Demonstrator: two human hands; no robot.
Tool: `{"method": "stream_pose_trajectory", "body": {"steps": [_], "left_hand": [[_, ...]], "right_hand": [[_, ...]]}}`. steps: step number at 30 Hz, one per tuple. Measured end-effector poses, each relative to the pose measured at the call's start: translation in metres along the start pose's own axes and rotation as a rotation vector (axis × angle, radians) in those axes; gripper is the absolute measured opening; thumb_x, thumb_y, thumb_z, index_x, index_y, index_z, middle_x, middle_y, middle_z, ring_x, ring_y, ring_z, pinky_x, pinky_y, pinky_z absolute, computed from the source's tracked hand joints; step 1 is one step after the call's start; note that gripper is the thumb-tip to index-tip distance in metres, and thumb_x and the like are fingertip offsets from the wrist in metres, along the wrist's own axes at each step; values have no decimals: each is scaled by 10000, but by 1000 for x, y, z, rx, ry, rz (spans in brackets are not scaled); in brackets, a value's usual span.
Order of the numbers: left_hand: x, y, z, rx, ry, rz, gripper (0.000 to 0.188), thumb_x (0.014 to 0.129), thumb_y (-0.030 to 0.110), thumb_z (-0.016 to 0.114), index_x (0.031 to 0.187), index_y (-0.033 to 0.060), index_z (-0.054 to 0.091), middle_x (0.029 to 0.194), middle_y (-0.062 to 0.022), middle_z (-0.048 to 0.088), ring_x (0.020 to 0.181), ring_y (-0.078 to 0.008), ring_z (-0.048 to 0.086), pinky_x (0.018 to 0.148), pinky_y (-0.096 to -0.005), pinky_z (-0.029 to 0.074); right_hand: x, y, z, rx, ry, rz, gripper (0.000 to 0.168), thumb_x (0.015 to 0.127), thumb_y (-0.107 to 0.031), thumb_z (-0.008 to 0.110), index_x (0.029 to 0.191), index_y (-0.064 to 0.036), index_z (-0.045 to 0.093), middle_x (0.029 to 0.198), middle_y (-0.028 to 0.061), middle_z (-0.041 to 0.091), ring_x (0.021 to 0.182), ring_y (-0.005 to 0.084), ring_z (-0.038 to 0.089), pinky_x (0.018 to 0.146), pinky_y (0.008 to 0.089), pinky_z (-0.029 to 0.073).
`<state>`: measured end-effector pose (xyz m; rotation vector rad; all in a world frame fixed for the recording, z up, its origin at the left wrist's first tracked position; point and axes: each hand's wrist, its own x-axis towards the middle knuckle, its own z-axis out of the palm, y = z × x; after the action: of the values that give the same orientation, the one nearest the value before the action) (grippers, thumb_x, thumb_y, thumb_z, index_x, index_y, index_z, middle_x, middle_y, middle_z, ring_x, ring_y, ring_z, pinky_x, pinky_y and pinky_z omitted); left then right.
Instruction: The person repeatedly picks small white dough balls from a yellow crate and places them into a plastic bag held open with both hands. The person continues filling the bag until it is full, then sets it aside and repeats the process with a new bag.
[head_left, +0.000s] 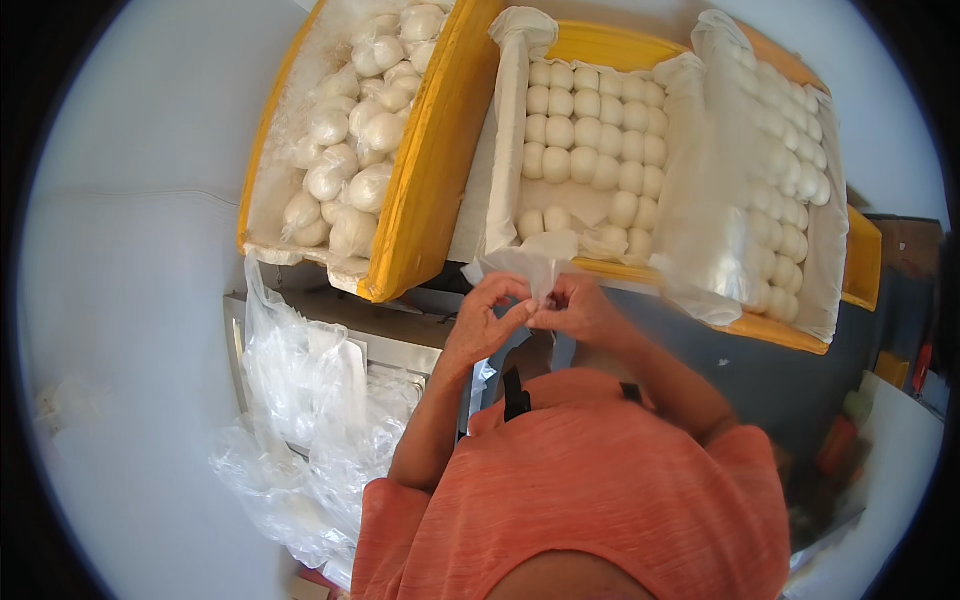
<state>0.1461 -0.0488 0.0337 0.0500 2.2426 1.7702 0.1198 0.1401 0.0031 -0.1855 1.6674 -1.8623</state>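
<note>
Between both hands, at the front edge of the middle box, is a thin translucent plastic bag (537, 270). The thumb and fingers of my left hand (489, 319) pinch it from the left, and my right hand (583, 311) grips it from the right. The fingers hide part of the bag, so I cannot tell whether anything is inside. Just beyond the hands stands a yellow box (622, 41) lined with white cloth (507, 150). Rows of round white buns (585, 133) fill much of it, with a bare patch of cloth near the front left.
On the left, a yellow foam box (431, 161) holds bagged buns (371, 187). A second cloth-lined box (780, 341) of buns (784, 240) stands right, partly under clear plastic sheeting (724, 225). Clear plastic bags (300, 382) hang at lower left, over a metal-framed unit (236, 345).
</note>
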Motion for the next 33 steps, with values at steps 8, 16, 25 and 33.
{"method": "stream_pose_trajectory", "body": {"steps": [8,16,25,33], "left_hand": [[-26,-72,-26,-8,275,-114,115,803,43,599,704,1,557,844,-45,577,737,-82,508,635,-215,397],[34,-24,19,-131,164,-58,32,824,43,604,816,23,581,838,-16,575,748,-64,506,657,-208,403],[76,-36,35,-281,-27,-143,70,796,56,629,763,28,575,949,-27,561,770,-69,507,651,-212,420],[51,-84,0,85,386,-101,106,753,25,600,694,22,513,892,-91,577,760,-157,552,582,-246,446]], "right_hand": [[5,17,-38,485,587,93,185,744,-106,726,778,-30,562,707,6,558,581,66,493,523,202,409],[24,8,-43,119,318,66,167,743,-45,709,722,-47,544,649,-36,517,564,39,449,509,202,389],[34,-2,-41,-72,251,49,183,700,-91,722,720,9,569,646,-8,559,591,66,475,545,235,419],[59,31,-115,726,813,44,129,748,-16,655,766,-78,544,617,14,526,529,129,529,498,253,449]]}}
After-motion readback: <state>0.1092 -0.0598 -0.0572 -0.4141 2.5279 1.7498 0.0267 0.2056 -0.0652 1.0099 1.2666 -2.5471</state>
